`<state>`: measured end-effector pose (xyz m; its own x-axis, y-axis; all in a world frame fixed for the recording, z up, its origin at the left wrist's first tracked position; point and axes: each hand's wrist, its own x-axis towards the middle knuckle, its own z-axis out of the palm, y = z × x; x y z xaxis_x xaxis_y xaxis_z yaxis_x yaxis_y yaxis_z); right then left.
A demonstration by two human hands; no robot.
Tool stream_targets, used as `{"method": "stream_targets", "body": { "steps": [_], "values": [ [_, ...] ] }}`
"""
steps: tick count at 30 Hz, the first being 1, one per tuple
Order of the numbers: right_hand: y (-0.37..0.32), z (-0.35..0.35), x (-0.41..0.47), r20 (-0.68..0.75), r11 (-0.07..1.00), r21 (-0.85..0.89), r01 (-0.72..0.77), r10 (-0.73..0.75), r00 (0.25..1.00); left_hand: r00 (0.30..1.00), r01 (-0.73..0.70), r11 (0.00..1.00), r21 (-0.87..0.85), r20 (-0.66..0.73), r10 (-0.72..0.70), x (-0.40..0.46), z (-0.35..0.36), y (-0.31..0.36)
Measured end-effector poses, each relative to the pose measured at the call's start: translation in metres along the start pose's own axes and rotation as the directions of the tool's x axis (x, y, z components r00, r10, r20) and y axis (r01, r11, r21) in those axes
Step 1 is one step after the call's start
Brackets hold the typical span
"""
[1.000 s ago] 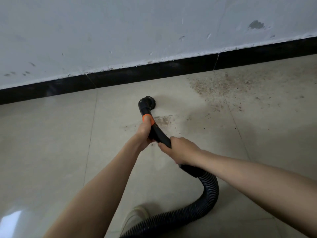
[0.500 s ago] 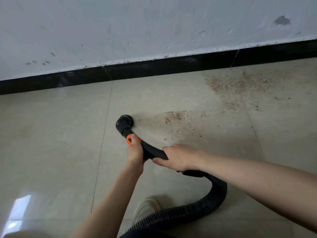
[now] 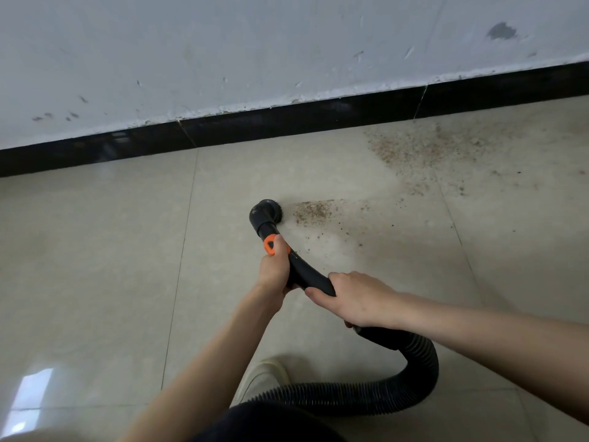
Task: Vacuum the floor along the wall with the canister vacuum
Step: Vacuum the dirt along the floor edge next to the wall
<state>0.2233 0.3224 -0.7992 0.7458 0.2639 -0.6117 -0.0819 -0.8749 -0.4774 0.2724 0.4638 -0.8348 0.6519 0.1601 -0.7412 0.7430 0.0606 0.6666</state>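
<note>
Ribbed hose (image 3: 411,378) runs behind dark clothing (image 3: 267,422).

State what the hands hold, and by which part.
Both hands grip the vacuum hose's rigid black handle: left hand by the orange collar, right hand near the ribbed hose.

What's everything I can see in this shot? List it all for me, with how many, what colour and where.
brush nozzle: one, black, on the floor mid-frame
orange collar: one, behind the nozzle
hose: one, black ribbed, curling lower right
debris: brown patches, right of nozzle and near the baseboard
floor: beige tiles
baseboard: black strip below the wall
wall: white, scuffed
shoe: one, pale, bottom centre
left hand: grips the wand
right hand: grips the wand behind it
</note>
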Motion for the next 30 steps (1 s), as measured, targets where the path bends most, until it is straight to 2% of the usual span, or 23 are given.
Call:
{"method": "stream_targets", "body": {
  "steps": [6,11,15,17,22,25,30],
  "values": [
    [0.008,0.004,-0.013,-0.033,0.991,0.082,-0.103,0.106,0.994,0.998,-0.021,0.997,0.081,0.065,0.015,-0.007,0.02,0.001],
    [0.02,0.004,-0.023,0.036,0.936,0.284,-0.21,0.208,0.977,0.991,-0.041,0.986,0.162,0.129,0.02,-0.013,0.042,0.002],
    [0.028,0.006,-0.029,0.046,0.905,0.344,-0.251,0.251,0.967,0.985,-0.068,0.974,0.217,0.17,0.031,-0.016,0.056,0.001],
    [0.033,0.006,-0.032,0.077,0.872,0.423,-0.244,0.234,0.969,0.981,-0.08,0.964,0.255,0.194,0.03,-0.019,0.062,0.0],
    [0.047,0.01,-0.036,0.124,0.693,0.696,-0.189,0.143,0.982,0.965,-0.103,0.934,0.342,0.264,0.009,-0.022,0.077,-0.006],
    [0.051,0.013,-0.038,0.088,0.676,0.715,-0.178,0.165,0.982,0.953,-0.133,0.912,0.387,0.302,0.011,-0.022,0.085,-0.007],
    [0.057,0.016,-0.036,-0.049,0.688,0.708,-0.157,0.271,0.961,0.933,-0.18,0.881,0.438,0.36,0.012,-0.02,0.102,0.001]
  ]
}}
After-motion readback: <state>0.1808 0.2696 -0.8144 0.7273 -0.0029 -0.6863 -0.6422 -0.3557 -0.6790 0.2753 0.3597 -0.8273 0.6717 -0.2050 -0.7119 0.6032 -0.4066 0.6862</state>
